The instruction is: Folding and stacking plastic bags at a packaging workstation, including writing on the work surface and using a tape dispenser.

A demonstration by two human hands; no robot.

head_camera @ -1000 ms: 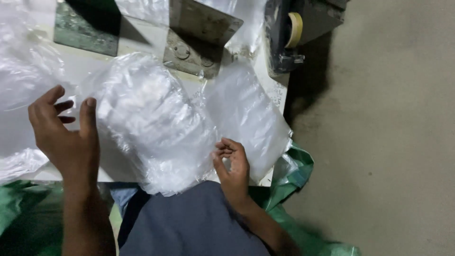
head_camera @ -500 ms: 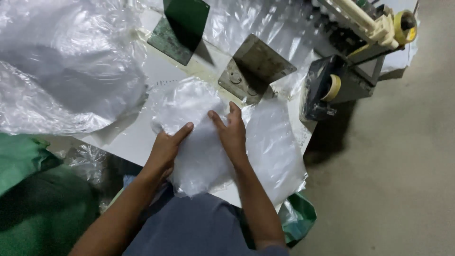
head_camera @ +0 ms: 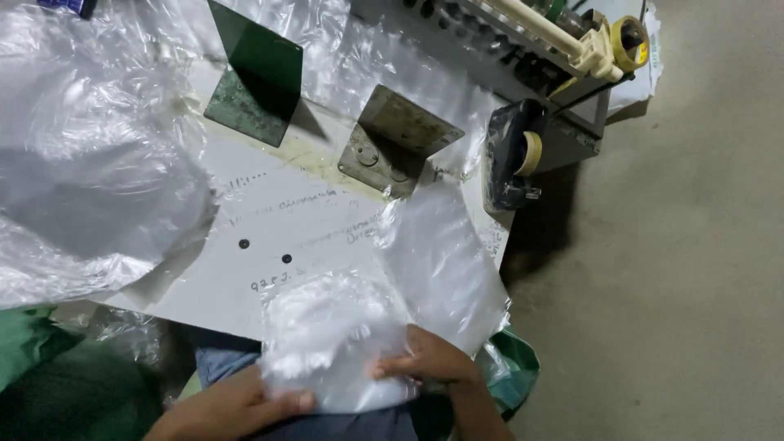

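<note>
A clear plastic packet with white contents sits at the near edge of the white table, partly over my lap. My left hand grips its lower left corner, thumb on top. On the packet's lower right edge my right hand is closed, fingers curled over the plastic. An empty clear plastic bag lies flat on the table just beyond my right hand.
A large heap of crumpled clear plastic covers the table's left. Two metal angle brackets, one green and one grey, stand at the back. A tape dispenser and a sealing machine sit at the right. Green sacks lie below.
Both hands have pulled the packet off the table's middle toward me, to the near edge. The view has shifted down and the hands now grip the packet's bottom edge.
</note>
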